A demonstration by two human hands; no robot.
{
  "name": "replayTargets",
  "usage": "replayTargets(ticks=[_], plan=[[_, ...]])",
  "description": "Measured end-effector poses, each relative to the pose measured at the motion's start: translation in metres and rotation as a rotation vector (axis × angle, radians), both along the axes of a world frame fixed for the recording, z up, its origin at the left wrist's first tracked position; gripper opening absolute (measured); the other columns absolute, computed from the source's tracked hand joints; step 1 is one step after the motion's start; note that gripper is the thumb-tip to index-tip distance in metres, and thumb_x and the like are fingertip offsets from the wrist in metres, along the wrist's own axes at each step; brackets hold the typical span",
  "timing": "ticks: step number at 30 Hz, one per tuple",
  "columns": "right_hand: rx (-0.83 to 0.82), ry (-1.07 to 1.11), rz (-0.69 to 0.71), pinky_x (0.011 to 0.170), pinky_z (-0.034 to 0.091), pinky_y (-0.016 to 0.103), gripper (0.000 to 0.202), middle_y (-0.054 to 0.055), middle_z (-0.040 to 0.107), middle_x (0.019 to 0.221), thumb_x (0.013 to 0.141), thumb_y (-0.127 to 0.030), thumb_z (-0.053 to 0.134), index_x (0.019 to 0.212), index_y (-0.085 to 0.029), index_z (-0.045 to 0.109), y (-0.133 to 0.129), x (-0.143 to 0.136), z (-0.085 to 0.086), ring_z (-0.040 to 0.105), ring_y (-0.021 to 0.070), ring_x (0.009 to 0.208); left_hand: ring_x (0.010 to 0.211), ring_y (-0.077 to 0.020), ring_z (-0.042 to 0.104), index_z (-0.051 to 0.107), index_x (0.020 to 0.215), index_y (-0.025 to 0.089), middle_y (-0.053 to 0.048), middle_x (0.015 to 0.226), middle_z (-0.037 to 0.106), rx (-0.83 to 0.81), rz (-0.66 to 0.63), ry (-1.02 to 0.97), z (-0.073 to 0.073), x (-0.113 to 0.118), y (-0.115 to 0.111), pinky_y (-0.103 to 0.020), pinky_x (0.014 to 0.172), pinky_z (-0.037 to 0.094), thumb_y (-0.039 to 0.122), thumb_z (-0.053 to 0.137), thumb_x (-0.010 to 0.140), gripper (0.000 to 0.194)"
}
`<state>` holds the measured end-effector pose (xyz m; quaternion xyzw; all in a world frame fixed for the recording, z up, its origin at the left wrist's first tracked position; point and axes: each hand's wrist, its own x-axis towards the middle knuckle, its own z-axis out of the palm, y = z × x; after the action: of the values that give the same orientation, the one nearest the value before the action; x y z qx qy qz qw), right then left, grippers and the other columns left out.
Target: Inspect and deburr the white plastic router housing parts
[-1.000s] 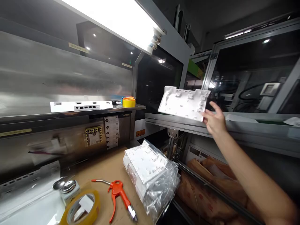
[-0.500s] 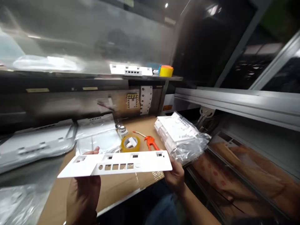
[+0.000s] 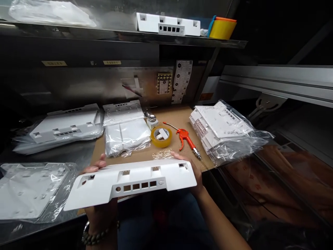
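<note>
A white plastic panel [image 3: 140,178] with a row of square cut-outs and one round hole is held up in front of me, its slotted edge facing me. My left hand [image 3: 100,201] grips its left part, fingertips showing over the back edge and the palm below. My right hand [image 3: 194,173] holds the right end, with fingers behind it. Just beyond the panel on the cardboard [image 3: 177,116] are a roll of yellow tape [image 3: 168,138] with white pieces inside, an orange air gun [image 3: 183,134] and a small bottle with a metal cap [image 3: 152,121].
Bagged white panels [image 3: 223,125] are stacked on the right. More lie at the left [image 3: 65,125], with clear bags [image 3: 127,135] beside them. One bagged panel [image 3: 31,191] is nearer left. The shelf [image 3: 117,37] above carries another panel [image 3: 169,25] and a yellow roll [image 3: 222,28].
The view has tilted down and shifted left, so the shelf and stacks sit differently in it. The held panel has tipped to show more of its front face. Both hands still hold it.
</note>
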<state>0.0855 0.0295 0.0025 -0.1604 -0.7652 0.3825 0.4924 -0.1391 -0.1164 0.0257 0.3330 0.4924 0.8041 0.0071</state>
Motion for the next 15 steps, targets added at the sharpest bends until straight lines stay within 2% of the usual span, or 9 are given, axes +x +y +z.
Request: replayTargets(ticks=[4, 7, 9, 12, 15], plan=[[0.001, -0.079, 0.065, 0.120, 0.048, 0.043, 0.050, 0.004, 0.057, 0.154, 0.102, -0.026, 0.058, 0.151, -0.033, 0.053, 0.005, 0.011, 0.004, 0.055, 0.0251, 0.142, 0.102, -0.0243, 0.057, 0.069, 0.107, 0.028, -0.001, 0.099, 0.054, 0.048, 0.004, 0.085, -0.002, 0.000, 0.006, -0.057, 0.127, 0.030, 0.049, 0.079, 0.081, 0.035], [-0.022, -0.103, 0.125, 0.115, 0.053, 0.039, 0.047, 0.001, 0.064, 0.146, 0.102, -0.023, 0.058, 0.148, -0.036, 0.057, 0.008, 0.017, 0.007, 0.064, 0.0227, 0.133, 0.102, -0.0226, 0.057, 0.070, 0.107, 0.028, 0.000, 0.099, 0.055, 0.064, 0.009, 0.087, 0.000, 0.004, 0.007, -0.054, 0.127, 0.029, 0.046, 0.079, 0.083, 0.032], [-0.057, -0.110, 0.117, 0.109, 0.058, 0.038, 0.043, 0.000, 0.070, 0.139, 0.101, -0.024, 0.059, 0.142, -0.037, 0.063, 0.010, 0.019, 0.005, 0.070, 0.0232, 0.125, 0.108, -0.0216, 0.056, 0.069, 0.106, 0.027, 0.000, 0.101, 0.056, 0.052, -0.021, 0.026, 0.005, 0.010, 0.006, -0.049, 0.128, 0.027, 0.043, 0.078, 0.085, 0.028], [-0.102, -0.083, 0.084, 0.106, 0.061, 0.042, 0.036, 0.003, 0.074, 0.131, 0.099, -0.032, 0.063, 0.134, -0.032, 0.070, 0.013, 0.019, -0.001, 0.073, 0.0275, 0.120, 0.114, -0.0210, 0.055, 0.069, 0.104, 0.026, 0.001, 0.103, 0.058, 0.020, -0.039, -0.061, 0.011, 0.019, 0.005, -0.044, 0.129, 0.025, 0.041, 0.073, 0.090, 0.021], [-0.115, -0.040, 0.088, 0.106, 0.061, 0.048, 0.031, 0.007, 0.077, 0.125, 0.098, -0.035, 0.063, 0.127, -0.028, 0.073, 0.017, 0.018, -0.008, 0.074, 0.0301, 0.117, 0.111, -0.0212, 0.058, 0.069, 0.102, 0.026, 0.000, 0.102, 0.062, 0.021, -0.015, -0.032, 0.010, 0.021, 0.007, -0.045, 0.128, 0.028, 0.043, 0.076, 0.087, 0.023]])
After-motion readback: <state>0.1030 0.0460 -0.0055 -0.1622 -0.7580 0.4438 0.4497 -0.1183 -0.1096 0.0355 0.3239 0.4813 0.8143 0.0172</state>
